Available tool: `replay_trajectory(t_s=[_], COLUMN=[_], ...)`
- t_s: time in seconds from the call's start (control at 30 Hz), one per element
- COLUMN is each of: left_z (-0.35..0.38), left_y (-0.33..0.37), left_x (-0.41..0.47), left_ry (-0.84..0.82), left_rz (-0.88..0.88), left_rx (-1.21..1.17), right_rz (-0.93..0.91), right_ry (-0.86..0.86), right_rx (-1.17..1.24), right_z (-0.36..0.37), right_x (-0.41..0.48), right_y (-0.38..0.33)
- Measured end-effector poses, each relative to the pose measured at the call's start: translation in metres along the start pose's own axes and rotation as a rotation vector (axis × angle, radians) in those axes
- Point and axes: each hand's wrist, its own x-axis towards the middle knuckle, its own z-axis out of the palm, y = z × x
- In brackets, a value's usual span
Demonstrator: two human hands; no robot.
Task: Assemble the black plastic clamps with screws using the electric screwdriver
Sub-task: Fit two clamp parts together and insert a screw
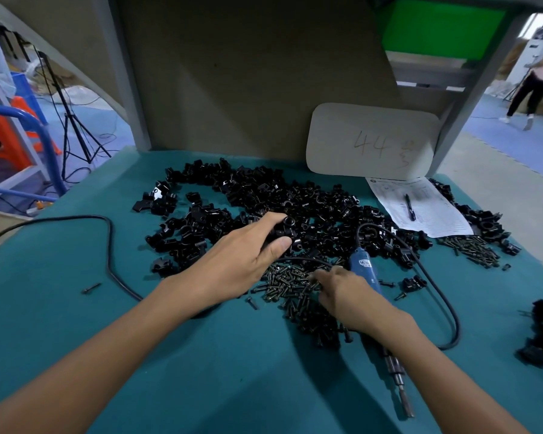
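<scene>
Though faint, handwritten "44" on card [370, 142] behind clamps [264, 195].

Bench notes from my feed: teal worktop [76, 308], backed by a beige board [248, 89] with a grey upright [119, 73] on its left. A pale card [370, 142] marked "44" leans against the board. Upper right I see a green panel [436, 26] above a grey shelf [430, 70]. Left of the bench are a blue floor [107, 120], a black tripod [72, 130], a blue tubular frame [41, 130] and an orange stool [22, 136]. To the right is a pale floor strip [489, 195], then blue matting [514, 142]. A person [533, 86] is there, mid-stride. Light is even.
</scene>
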Motion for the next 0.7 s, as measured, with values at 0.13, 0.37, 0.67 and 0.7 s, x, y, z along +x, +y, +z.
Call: replay_trajectory(t_s=[0.13, 0.37, 0.67, 0.7], left_z=[0.001, 0.003, 0.001, 0.001], left_y=[0.002, 0.014, 0.020, 0.020], left_x=[-0.002, 0.001, 0.000, -0.001], left_ry=[0.021, 0.045, 0.061, 0.059], left_rz=[0.030, 0.052, 0.032, 0.028], left_rx=[0.051, 0.061, 0.074, 0.073], right_rz=[0.067, -0.055, -0.076, -0.065], right_ry=[0.270, 0.463, 0.419, 0.419], right_rx=[0.651, 1.563, 1.541, 1.498], right_z=[-0.037, -0.067, -0.063, -0.063], right_x=[-0.011, -0.029, -0.027, -0.027], right_y=[-0.010, -0.050, -0.055, -0.053])
